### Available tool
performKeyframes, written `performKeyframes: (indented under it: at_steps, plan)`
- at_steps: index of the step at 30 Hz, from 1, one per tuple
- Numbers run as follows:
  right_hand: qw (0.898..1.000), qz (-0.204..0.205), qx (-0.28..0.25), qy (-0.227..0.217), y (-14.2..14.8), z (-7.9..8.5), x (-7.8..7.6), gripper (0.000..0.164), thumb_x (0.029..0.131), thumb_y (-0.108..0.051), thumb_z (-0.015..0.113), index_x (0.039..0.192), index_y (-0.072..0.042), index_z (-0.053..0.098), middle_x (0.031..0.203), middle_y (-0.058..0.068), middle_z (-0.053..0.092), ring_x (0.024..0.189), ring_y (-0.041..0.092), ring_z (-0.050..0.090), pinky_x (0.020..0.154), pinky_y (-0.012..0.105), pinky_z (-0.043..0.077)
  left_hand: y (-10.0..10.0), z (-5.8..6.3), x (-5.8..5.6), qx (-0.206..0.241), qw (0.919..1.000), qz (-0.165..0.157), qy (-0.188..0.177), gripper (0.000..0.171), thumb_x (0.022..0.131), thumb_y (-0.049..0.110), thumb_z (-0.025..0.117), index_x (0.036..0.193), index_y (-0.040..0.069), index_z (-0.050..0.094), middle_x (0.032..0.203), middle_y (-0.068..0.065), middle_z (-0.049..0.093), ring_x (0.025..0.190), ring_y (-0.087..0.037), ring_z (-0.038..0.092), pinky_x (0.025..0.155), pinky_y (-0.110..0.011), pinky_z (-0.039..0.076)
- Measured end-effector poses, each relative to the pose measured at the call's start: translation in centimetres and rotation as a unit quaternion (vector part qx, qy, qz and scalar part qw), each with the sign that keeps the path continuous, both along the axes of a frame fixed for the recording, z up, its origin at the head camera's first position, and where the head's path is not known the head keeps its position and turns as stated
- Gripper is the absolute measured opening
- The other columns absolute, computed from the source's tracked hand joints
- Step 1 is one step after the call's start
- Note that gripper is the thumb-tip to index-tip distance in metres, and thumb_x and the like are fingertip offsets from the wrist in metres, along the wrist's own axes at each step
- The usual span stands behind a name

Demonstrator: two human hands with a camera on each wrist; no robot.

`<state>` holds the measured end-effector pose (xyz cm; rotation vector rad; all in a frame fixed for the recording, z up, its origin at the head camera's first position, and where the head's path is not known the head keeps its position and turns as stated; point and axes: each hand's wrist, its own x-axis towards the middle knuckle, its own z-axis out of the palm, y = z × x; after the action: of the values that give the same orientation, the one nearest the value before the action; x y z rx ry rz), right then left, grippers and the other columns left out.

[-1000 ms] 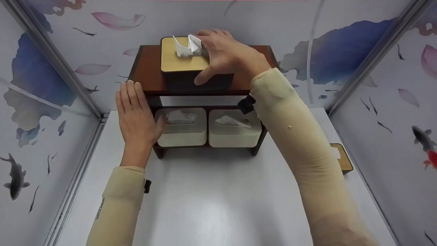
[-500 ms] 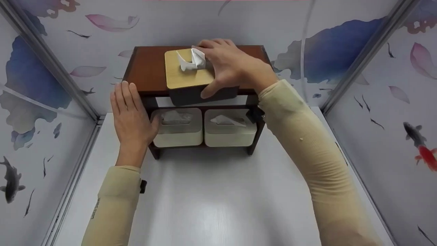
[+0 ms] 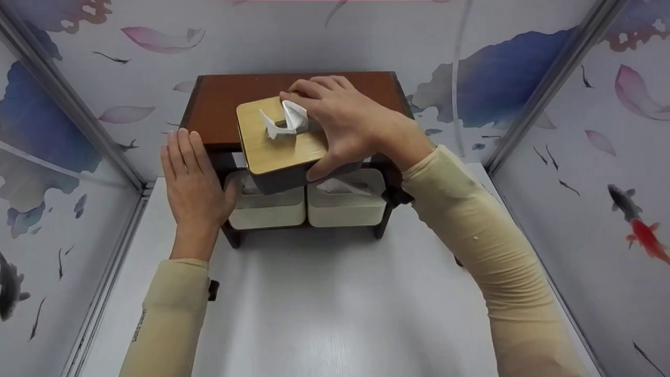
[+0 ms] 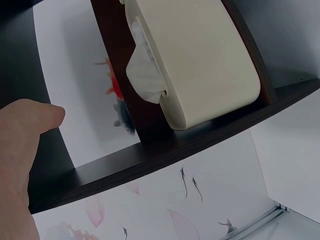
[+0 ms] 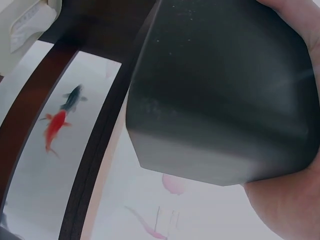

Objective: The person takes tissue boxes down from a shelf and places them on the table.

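Observation:
My right hand [image 3: 350,123] grips a tissue box [image 3: 256,152] with a light wood lid and dark body, its thumb on the front side and its fingers over the far edge. A white tissue sticks up from the lid slot. Slightly turned, the box hangs over the front edge of a brown two-tier rack [image 3: 220,107]. In the right wrist view its dark body [image 5: 215,90] fills much of the frame. With straight fingers, my left hand [image 3: 192,183] lies against the rack's left front corner; the left wrist view shows its thumb [image 4: 35,117] near a dark upright.
Two cream tissue boxes [image 3: 267,215] stand side by side on the rack's lower tier, partly covered by the dark box. Printed wall panels [image 3: 565,173] enclose the white surface [image 3: 314,303]. A small dark edge shows beside the right sleeve [image 3: 481,251].
The wood-lidded tissue box has come off the rack's top toward me, turning a little, in my right hand. My left hand stays at the rack's corner. The head view has shifted slightly.

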<state>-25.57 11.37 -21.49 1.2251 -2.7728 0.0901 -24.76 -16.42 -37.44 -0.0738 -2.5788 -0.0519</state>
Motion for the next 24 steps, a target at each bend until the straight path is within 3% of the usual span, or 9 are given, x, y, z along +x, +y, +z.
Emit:
performKeyframes:
  at_steps: [16, 24]
  plan:
    - [0.998, 0.060, -0.012, 0.028, 0.7, -2.8, 2.7, 0.118, 0.058, -0.073, 0.074, 0.152, -0.015, 0.033, 0.147, 0.006, 0.039, 0.137, 0.026, 0.034, 0.117, 0.047, 0.023, 0.1, 0.1, 0.1, 0.011, 0.9999, -0.005, -0.005, 0.102, 0.089, 0.049, 0.061, 0.153, -0.002, -0.001, 0.160, -0.024, 0.004, 0.151, -0.040, 0.002, 0.124, -0.051, 0.005]
    - [0.996, 0.073, -0.021, 0.038, 1.1, -3.3, 3.8, 0.120, 0.058, -0.077, 0.072, 0.152, -0.015, 0.032, 0.148, 0.007, 0.039, 0.136, 0.026, 0.034, 0.116, 0.045, 0.024, 0.0, 0.0, 0.0, 0.010, 0.9999, -0.009, 0.001, 0.099, 0.091, 0.049, 0.058, 0.153, -0.003, 0.002, 0.160, -0.025, 0.005, 0.150, -0.040, 0.002, 0.124, -0.051, 0.005]
